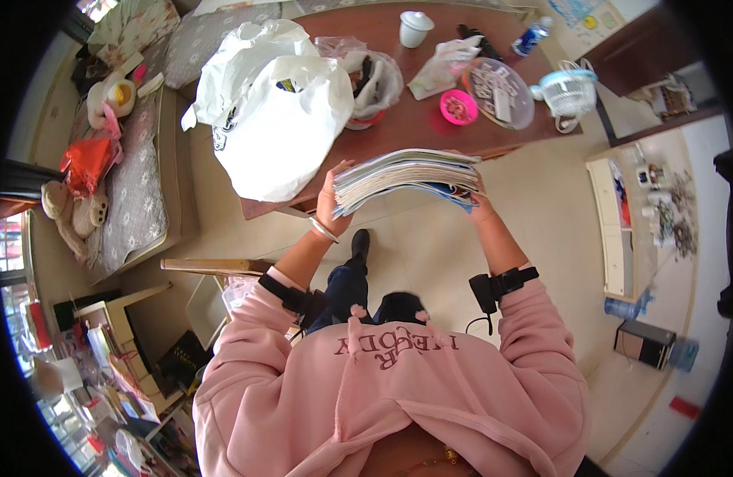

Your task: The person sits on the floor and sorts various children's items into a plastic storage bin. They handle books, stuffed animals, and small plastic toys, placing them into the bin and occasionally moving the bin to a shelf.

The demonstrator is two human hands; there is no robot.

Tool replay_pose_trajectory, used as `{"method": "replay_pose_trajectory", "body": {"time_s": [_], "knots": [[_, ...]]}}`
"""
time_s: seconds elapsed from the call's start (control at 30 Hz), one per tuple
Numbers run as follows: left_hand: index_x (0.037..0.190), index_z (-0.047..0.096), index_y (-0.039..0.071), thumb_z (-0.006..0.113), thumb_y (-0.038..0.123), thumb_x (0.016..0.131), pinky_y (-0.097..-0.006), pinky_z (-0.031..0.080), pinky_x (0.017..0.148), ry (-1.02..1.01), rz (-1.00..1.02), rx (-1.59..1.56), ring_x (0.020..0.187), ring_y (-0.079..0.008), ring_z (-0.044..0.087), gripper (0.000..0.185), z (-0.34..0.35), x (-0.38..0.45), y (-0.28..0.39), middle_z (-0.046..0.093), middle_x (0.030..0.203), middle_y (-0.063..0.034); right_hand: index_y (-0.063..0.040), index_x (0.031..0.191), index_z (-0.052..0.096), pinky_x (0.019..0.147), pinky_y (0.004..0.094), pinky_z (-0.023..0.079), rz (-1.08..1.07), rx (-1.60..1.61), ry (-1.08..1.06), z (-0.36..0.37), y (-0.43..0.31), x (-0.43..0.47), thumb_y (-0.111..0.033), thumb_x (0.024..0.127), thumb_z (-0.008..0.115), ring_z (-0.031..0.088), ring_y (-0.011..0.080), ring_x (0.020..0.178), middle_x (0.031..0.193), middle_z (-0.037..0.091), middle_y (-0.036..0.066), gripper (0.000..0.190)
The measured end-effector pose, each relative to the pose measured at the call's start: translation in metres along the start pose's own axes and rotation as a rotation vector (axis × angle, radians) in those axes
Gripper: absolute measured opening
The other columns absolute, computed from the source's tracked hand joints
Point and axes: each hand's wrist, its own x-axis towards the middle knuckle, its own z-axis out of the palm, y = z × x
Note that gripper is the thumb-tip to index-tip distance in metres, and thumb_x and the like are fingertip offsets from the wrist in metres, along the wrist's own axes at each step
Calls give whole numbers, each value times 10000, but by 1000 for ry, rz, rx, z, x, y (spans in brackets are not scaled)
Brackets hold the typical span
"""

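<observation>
A thick stack of books or booklets [405, 173] hangs in the air between my hands, bowed upward in the middle. My left hand [335, 200] grips its left end, and my right hand [481, 194] grips its right end. Some lower covers are blue. Beyond the stack is a dark red wooden table [378, 140]. Large white plastic bags [283, 131] lie on its left part, close to my left hand. A small clear bag-lined container [375, 83] stands beside them.
On the table are a lidded white cup [415, 30], a pink bowl [459, 107], a round tray of small pieces [500, 92], a plastic packet [444, 65] and a bottle [531, 37]. A small fan [568, 92] is at its right end. A sofa [133, 197] stands left.
</observation>
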Motion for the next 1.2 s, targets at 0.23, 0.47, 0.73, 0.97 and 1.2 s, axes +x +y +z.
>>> {"method": "replay_pose_trajectory", "body": {"time_s": [0.23, 0.47, 0.73, 0.97, 1.2], "knots": [[1346, 205, 46, 620, 175, 805, -310, 345, 957, -26, -306, -492, 1121, -226, 419, 694, 31, 47, -71, 419, 1223, -110, -94, 1268, 381, 814, 265, 467, 215, -135, -12, -91, 57, 108, -118, 743, 653, 510, 132, 1011, 1219, 469, 29, 592], [1299, 126, 19, 743, 81, 664, -339, 412, 875, -16, -256, 210, 997, -236, 542, 887, 36, 49, -90, 518, 1131, -141, -61, 1202, 382, 699, 210, 458, 302, -376, -191, -119, 69, 127, -10, 741, 631, 506, 64, 815, 972, 508, -7, 527], [1132, 498, 32, 710, 99, 695, -310, 417, 863, 346, -351, 49, 1020, -206, 529, 490, 76, 44, -100, 521, 1136, -135, -30, 1167, 449, 932, 286, 346, 293, -182, -316, -135, 51, 154, -175, 763, 604, 442, 163, 1079, 1168, 462, 72, 456], [1175, 428, 19, 708, 122, 694, -323, 431, 833, 93, -388, 254, 988, -252, 535, 565, 62, 52, -77, 520, 1116, -154, -48, 1205, 451, 912, 301, 375, 410, -185, -363, -141, 62, 170, -152, 736, 662, 480, 163, 1052, 1155, 504, 66, 525], [1212, 397, -21, 675, 241, 757, -331, 409, 875, 164, -738, -429, 993, -172, 504, 594, 99, 13, -10, 540, 1093, -106, -14, 1155, 488, 792, 320, 459, 709, -187, -362, -151, 28, 94, -167, 768, 643, 555, 170, 933, 1048, 571, 74, 443]]}}
